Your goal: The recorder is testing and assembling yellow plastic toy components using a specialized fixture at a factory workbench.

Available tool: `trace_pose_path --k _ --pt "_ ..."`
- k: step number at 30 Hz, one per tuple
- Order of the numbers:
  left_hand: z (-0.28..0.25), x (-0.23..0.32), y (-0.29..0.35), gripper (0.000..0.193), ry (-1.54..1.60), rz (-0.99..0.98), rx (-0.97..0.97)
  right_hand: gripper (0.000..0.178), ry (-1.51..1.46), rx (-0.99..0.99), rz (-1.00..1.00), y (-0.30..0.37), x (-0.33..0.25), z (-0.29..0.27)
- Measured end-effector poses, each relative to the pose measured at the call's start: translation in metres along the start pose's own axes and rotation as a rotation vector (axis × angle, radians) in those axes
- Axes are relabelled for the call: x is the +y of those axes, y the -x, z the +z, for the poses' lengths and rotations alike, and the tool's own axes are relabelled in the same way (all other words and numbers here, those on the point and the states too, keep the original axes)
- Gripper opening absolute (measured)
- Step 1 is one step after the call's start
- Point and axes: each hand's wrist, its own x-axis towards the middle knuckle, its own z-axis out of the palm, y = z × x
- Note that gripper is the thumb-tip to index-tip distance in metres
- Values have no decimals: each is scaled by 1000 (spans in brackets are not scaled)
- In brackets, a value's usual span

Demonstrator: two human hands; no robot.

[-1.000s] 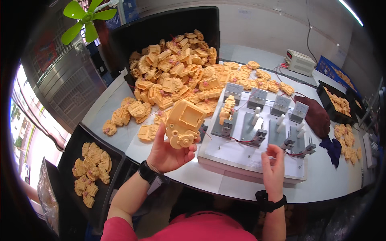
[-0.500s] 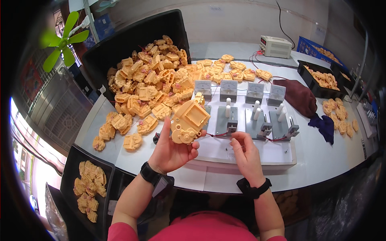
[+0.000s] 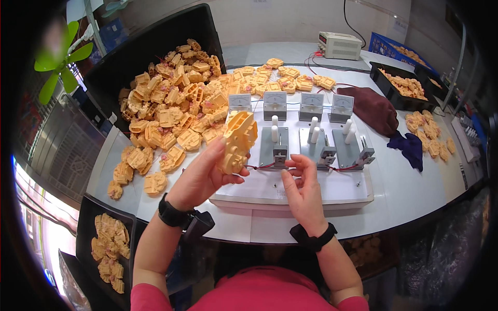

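A pale yellow moulded plastic housing [image 3: 240, 139] is in my left hand [image 3: 199, 173], held upright with its narrow edge and slots toward me. My fingers and thumb grip it near its lower end. My right hand [image 3: 305, 199] is raised over the front of the white test board [image 3: 244, 196], fingers loosely curled and apart from the thumb, with nothing seen in it. Just beyond its fingertips stands a grey fixture [image 3: 267, 142] with white posts and a red and black wire. Several small panel meters [image 3: 275, 105] line the board's back.
A black bin [image 3: 199, 28] spills a heap of similar housings [image 3: 174, 96] onto the table at left. A black tray [image 3: 85, 238] with more is at lower left. Right are dark cloths [image 3: 371, 111] and another filled tray [image 3: 381, 83]. A power supply [image 3: 340, 45] stands behind. A green fan [image 3: 61, 66] is at far left.
My left hand has turned the housing from its broad face to its narrow edge. The whole view has shifted slightly; my right hand stays near the same fixture.
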Motion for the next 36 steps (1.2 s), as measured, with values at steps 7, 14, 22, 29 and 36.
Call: trace_pose_path --k 7,14,22,29,36 --pt "18 44 -70 67 -1473 494 141 37 -56 -41 -74 -11 5 -3" --pt "25 46 -113 54 -1874 339 15 33 -149 -166 -45 -8 4 -8" --pt "48 28 -122 50 -2121 542 -62 36 -90 -131 -100 -8 3 -13" --pt "59 41 -110 68 -2052 106 -136 36 -89 -128 -103 -9 3 -13" --pt "39 39 -110 78 -1869 250 -309 36 -85 -135 -89 -8 2 -10"
